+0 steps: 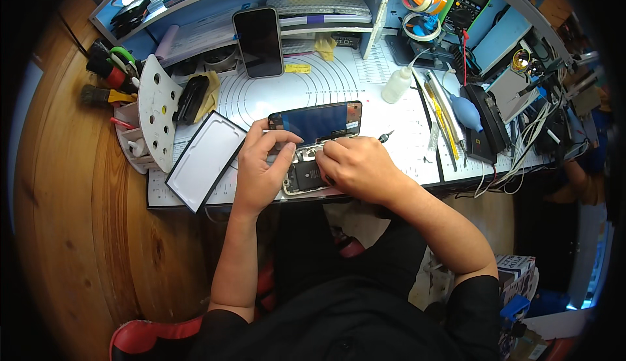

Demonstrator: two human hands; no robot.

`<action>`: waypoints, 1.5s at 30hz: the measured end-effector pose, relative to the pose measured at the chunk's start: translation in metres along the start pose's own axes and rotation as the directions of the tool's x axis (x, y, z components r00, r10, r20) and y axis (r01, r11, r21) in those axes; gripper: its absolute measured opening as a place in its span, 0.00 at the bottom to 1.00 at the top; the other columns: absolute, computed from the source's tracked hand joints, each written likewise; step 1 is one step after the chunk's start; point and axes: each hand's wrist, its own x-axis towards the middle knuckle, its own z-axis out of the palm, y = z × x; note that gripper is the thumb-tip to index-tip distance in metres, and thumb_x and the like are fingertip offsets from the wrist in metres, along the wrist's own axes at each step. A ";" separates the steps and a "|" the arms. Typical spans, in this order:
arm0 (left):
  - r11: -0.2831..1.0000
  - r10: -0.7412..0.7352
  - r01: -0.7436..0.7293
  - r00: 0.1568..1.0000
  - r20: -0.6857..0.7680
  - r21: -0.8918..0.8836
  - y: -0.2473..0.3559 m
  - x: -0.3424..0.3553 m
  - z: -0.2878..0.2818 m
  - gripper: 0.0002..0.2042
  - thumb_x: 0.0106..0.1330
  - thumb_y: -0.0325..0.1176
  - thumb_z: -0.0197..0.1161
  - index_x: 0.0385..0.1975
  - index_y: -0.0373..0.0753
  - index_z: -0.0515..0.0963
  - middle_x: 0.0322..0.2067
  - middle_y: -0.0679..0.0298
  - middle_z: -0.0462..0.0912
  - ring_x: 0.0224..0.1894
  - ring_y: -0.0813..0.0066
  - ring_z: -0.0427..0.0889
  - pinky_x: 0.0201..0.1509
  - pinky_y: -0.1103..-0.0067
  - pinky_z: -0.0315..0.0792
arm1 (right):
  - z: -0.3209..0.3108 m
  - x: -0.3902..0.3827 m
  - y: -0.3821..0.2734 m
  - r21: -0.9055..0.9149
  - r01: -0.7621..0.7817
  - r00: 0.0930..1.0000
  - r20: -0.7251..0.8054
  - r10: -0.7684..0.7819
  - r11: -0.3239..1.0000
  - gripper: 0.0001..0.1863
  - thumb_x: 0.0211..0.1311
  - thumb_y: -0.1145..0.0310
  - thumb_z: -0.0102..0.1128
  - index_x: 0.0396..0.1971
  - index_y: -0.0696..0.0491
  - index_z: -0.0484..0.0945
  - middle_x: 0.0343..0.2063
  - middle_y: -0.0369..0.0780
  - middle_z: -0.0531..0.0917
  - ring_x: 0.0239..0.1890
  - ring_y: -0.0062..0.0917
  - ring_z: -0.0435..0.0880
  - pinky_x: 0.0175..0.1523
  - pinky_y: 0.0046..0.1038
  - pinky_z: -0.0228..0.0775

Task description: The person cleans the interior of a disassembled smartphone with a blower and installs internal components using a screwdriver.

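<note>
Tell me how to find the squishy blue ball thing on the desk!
Start at the white work mat under the person's hands and go to its right edge. There, past the small white squeeze bottle and the long thin tools, lies the blue air blower. It is the only round, soft-looking blue bulb among flat black and metal things.
</note>
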 end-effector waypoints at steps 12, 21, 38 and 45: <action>1.000 0.011 -0.011 1.000 0.006 0.009 0.001 0.000 -0.001 0.06 0.67 0.21 0.64 0.41 0.30 0.84 0.51 0.59 0.74 0.45 0.74 0.82 0.49 0.79 0.77 | 0.001 -0.003 -0.007 0.011 -0.061 0.998 -0.025 0.061 0.998 0.04 0.54 0.69 0.62 0.25 0.52 0.78 0.26 0.35 0.77 0.30 0.27 0.85 0.29 0.32 0.78; 1.000 0.017 -0.017 0.999 0.039 -0.004 -0.002 0.000 -0.003 0.06 0.69 0.20 0.63 0.42 0.29 0.84 0.54 0.60 0.71 0.47 0.77 0.80 0.49 0.81 0.76 | -0.003 -0.001 -0.007 -0.026 -0.046 0.998 0.038 0.047 0.999 0.04 0.54 0.69 0.62 0.26 0.53 0.80 0.27 0.36 0.77 0.30 0.27 0.85 0.30 0.32 0.79; 1.000 -0.016 0.017 1.000 0.021 -0.019 0.003 -0.001 -0.001 0.06 0.67 0.19 0.64 0.41 0.29 0.84 0.51 0.59 0.72 0.47 0.76 0.80 0.50 0.81 0.75 | -0.003 0.003 -0.012 -0.071 -0.076 0.994 0.072 0.081 0.995 0.04 0.53 0.70 0.62 0.23 0.53 0.79 0.27 0.36 0.78 0.29 0.26 0.85 0.29 0.31 0.80; 1.000 0.011 -0.011 1.000 0.020 0.002 0.004 -0.001 -0.002 0.06 0.67 0.19 0.63 0.41 0.29 0.84 0.51 0.60 0.73 0.47 0.76 0.80 0.50 0.80 0.75 | -0.003 0.005 -0.020 -0.078 -0.102 0.994 0.038 0.105 0.992 0.03 0.52 0.71 0.62 0.23 0.53 0.78 0.26 0.36 0.76 0.28 0.26 0.84 0.28 0.30 0.80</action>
